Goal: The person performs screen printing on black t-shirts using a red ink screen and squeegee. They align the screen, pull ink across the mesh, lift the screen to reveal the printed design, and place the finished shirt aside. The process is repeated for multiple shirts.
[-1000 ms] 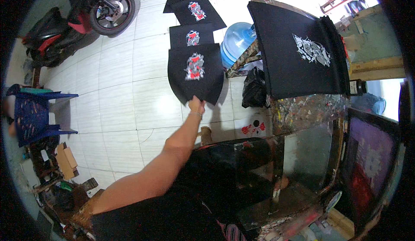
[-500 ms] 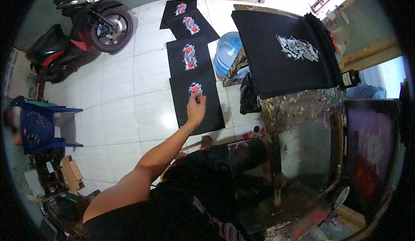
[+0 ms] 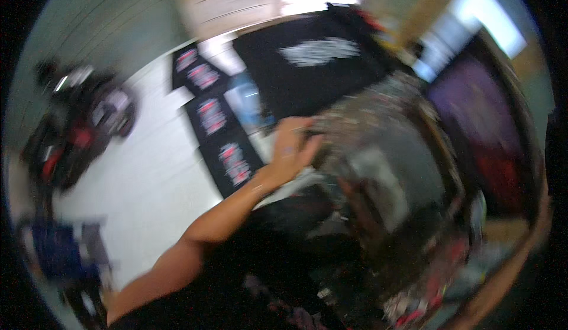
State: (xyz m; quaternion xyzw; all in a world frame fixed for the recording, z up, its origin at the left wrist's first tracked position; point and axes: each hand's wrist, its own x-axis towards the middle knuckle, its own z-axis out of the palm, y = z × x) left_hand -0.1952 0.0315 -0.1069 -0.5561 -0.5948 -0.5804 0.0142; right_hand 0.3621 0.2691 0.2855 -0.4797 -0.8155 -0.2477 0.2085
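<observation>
Everything is motion-blurred. My left hand [image 3: 293, 146] is open, thumb and fingers apart, at the near left corner of the paint-spattered table [image 3: 355, 117], just below a black fabric stack [image 3: 313, 81] with a white print. Left of it, four black pieces [image 3: 213, 117] with red-and-white prints lie overlapping on the floor. My right forearm [image 3: 503, 277] rises along the right rim beside a framed screen [image 3: 476, 123] stained purple and red; my right hand [image 3: 544, 206] is smeared at the frame's edge, its fingers unclear.
A motorcycle [image 3: 83, 123] stands along the left wall, with a dark blue plastic chair [image 3: 56, 247] below it. A blue water jug [image 3: 248, 96] is beside the table. A glass surface [image 3: 390, 182] lies in front of me, and a pale door [image 3: 231, 2] is at the back.
The nearest black piece, earlier in my left fingers, now lies released on the floor. My left hand has moved right to the table, the view has swung round, and my right arm has appeared.
</observation>
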